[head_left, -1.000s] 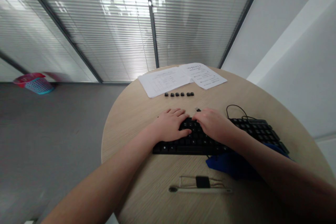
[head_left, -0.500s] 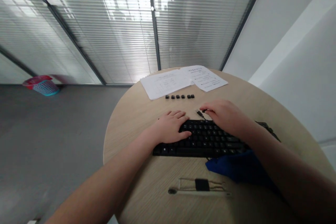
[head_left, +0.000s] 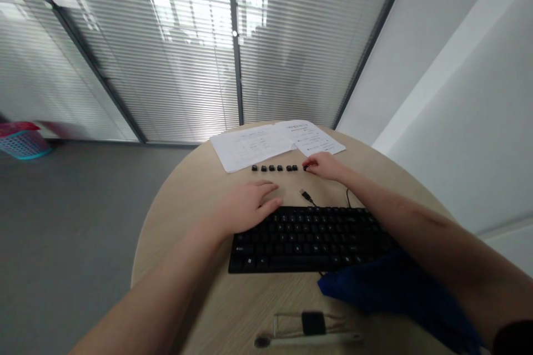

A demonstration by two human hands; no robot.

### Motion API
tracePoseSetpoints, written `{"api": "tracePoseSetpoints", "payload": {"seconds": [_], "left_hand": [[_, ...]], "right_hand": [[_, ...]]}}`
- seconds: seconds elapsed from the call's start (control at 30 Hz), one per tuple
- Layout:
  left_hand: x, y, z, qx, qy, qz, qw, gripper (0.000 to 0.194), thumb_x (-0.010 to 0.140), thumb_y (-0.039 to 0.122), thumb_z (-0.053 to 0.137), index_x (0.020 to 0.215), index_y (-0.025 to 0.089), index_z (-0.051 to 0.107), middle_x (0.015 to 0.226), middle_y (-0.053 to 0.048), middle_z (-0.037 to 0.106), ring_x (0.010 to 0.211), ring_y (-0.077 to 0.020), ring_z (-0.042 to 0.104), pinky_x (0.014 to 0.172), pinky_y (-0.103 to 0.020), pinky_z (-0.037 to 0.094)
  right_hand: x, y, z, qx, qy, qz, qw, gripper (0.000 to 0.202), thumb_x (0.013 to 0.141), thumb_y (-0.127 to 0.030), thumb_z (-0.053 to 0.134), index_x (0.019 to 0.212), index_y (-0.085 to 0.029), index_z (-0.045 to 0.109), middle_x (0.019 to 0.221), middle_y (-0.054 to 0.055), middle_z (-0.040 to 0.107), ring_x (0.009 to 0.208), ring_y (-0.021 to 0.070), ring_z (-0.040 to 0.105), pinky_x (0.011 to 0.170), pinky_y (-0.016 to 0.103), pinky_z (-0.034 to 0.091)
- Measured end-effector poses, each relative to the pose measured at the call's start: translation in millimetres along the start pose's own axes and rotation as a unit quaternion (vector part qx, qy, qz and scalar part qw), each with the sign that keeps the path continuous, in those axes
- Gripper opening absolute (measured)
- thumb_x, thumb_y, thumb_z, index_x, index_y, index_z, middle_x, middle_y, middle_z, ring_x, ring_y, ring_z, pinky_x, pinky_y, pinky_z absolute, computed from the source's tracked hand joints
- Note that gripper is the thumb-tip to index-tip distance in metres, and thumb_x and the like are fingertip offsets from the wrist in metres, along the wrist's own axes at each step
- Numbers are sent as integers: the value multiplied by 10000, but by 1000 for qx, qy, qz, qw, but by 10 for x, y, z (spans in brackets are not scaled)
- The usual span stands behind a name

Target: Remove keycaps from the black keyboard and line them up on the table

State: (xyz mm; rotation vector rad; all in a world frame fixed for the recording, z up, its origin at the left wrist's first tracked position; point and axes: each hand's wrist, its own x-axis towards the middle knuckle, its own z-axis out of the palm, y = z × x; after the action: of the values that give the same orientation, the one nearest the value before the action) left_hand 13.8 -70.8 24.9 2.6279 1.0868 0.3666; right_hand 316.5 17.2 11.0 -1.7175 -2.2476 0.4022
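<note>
A black keyboard (head_left: 300, 247) lies across the round table (head_left: 187, 188). My left hand (head_left: 247, 205) rests over its upper left corner, fingers stretched out and holding nothing. Beyond the keyboard, several small black keycaps (head_left: 271, 168) stand in a row. At the right end of that row, my right hand (head_left: 325, 166) pinches another black keycap (head_left: 305, 168) at the tabletop, partly hidden by the fingers. Between the row and the keyboard lies a USB plug (head_left: 306, 194) on its black cable.
Printed sheets of paper (head_left: 254, 147) lie at the table's far side. A blue cloth (head_left: 366, 283) is under my right forearm. Near the front edge are a brush-like tool (head_left: 308, 339) and a wire tool with a black block (head_left: 313, 323). A basket (head_left: 25, 141) stands on the floor.
My right hand has moved from above the keyboard's top edge out to the right end of the keycap row, carrying the keycap. My left hand has slid slightly left on the keyboard.
</note>
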Motion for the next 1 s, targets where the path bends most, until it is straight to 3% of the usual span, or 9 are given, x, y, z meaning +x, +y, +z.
{"api": "tracePoseSetpoints", "payload": {"seconds": [0.17, 0.3, 0.8, 1.0], "left_hand": [[4, -219, -165, -51, 130, -72, 988, 531, 1038, 503, 319, 1187, 184, 716, 1218, -104, 739, 1110, -281, 681, 972, -437, 515], [28, -286, -146, -68, 173, -98, 978, 529, 1029, 519, 332, 1081, 195, 747, 1076, -101, 769, 997, -281, 702, 880, -427, 531], [55, -339, -96, -76, 175, -125, 974, 507, 1016, 515, 357, 962, 201, 752, 968, -96, 767, 913, -278, 693, 816, -404, 510], [72, -345, -78, -66, 174, -129, 974, 519, 1015, 526, 354, 955, 204, 758, 942, -96, 771, 882, -272, 691, 783, -391, 495]], "right_hand": [[135, 66, 108, -1, -5, -16, 1000, 235, 862, -133, 685, 1056, -195, 803, 1039, 60, 809, 935, 192, 748, 904, 307, 557], [124, 100, 141, 5, -10, -33, 999, 245, 869, -160, 683, 1070, -228, 804, 1027, 44, 811, 934, 200, 747, 908, 327, 557], [104, 80, 207, -15, 37, -51, 998, 347, 816, -92, 644, 1117, -182, 791, 944, 72, 802, 824, 192, 717, 813, 316, 546], [34, 114, 103, 8, 55, -43, 998, 449, 796, -84, 662, 1228, -185, 732, 1092, 84, 786, 801, 171, 713, 835, 331, 561]]}}
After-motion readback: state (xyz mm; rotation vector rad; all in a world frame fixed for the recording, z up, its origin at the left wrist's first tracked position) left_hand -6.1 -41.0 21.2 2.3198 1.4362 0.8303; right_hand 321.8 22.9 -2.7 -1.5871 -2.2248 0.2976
